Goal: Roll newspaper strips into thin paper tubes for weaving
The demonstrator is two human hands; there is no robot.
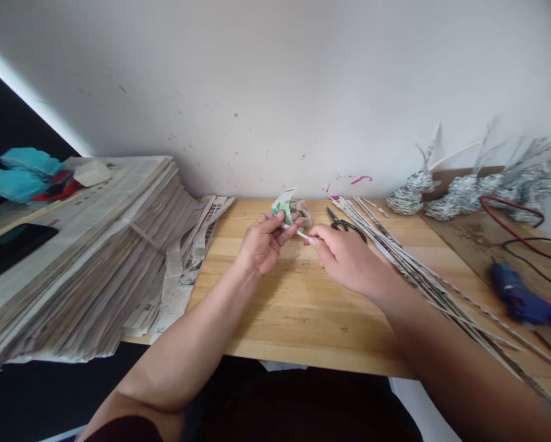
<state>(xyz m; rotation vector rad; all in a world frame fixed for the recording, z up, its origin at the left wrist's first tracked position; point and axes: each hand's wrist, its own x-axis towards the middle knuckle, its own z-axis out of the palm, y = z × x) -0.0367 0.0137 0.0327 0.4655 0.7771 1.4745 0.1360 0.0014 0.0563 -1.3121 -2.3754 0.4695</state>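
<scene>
Between my two hands, above the middle of the wooden table, runs a strip of printed paper [283, 205], partly rolled into a thin white tube. My left hand [263, 242] pinches the loose, flat end, which shows green and white print and stands up past the fingertips. Fingers of my right hand [337, 248] close round the rolled, narrow end. Just behind the hands lies a small crumpled, see-through brownish item [301, 212], whose kind I cannot make out. Black-handled scissors [346, 226] rest beyond my right hand, partly hidden by it.
Tall newspaper stacks [132, 245] fill the left side, with a dark phone [17, 248] on top. Cut newspaper strips [187, 270] lie beside them. Rolled paper sticks [422, 270] spread along the right. Woven paper figures [418, 191] and a blue glue gun [524, 294] are farther right.
</scene>
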